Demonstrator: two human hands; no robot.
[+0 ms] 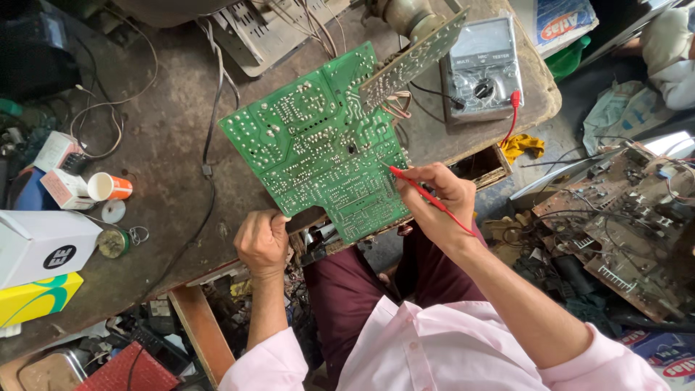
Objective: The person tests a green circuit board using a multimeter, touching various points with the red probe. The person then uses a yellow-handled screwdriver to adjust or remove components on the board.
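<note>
Left hand (262,242) gripping large green circuit board (322,141); right hand (438,199) pinching thin red probe (423,192) — keeping tip steady on one solder pad.

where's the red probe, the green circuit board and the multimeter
red probe (427,195), head view, on its shaft in the right hand
green circuit board (318,152), head view, on the middle of its soldered face
multimeter (483,69), head view, on its grey case between display and dial

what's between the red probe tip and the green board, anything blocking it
Nothing visible does. The right hand holds the red probe with its tip at the solder side of the green circuit board, which the left hand steadies at its lower edge. That face is bare around the tip.
</note>
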